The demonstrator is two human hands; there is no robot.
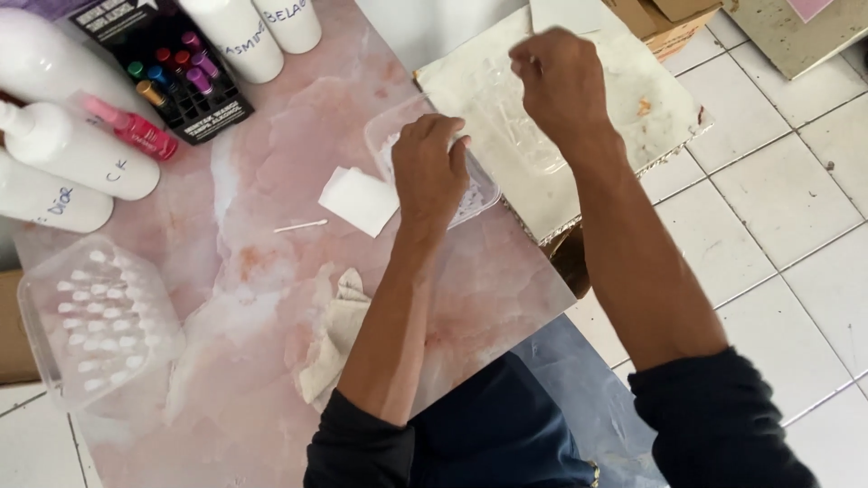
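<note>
A pink marbled table [262, 154] carries a clear plastic tub [384, 136], a white paper slip [359, 201], a thin white stick [301, 226], a crumpled cloth [334, 336], a clear box of small vials [95, 316], white bottles [77, 149] and a black box of coloured roll-on bottles [167, 68]. A white board [660, 90] overlaps its right edge.

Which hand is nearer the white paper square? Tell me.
Left. The left hand rests just right of the paper square, on the clear tray; the right hand is raised farther away.

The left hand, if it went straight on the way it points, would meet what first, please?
Probably the clear plastic container under the left hand, whose fingers curl down into it; depth is unclear.
</note>
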